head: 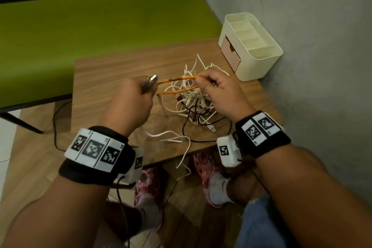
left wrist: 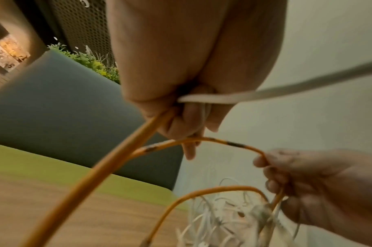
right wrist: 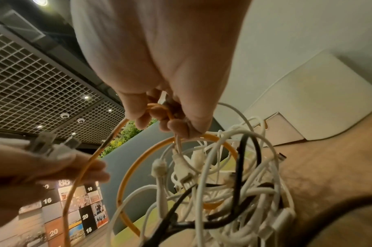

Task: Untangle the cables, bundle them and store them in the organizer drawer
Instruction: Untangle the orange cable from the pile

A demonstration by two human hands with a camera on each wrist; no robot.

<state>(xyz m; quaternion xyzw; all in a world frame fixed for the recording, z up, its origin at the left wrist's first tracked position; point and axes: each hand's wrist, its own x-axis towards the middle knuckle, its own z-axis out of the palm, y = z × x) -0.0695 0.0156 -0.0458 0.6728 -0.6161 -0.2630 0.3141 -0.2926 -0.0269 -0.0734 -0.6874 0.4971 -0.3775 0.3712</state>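
Above the tangle (head: 193,96), both hands grip the orange cable (head: 177,79), stretched roughly left-right between them

Small wooden table (head: 112,78), on it a cable tangle (head: 193,104) and cream organizer (head: 255,58).

A loose heap of white and black cables (head: 193,102) fills the middle of the small wood-grain table (head: 104,78), with strands trailing over its near edge. Bare tabletop lies left of the heap. At the far right corner, the cream plastic organizer with a pink drawer (head: 251,46) stands against the grey wall (head: 302,26), closing that side; a narrow strip separates it from the heap.
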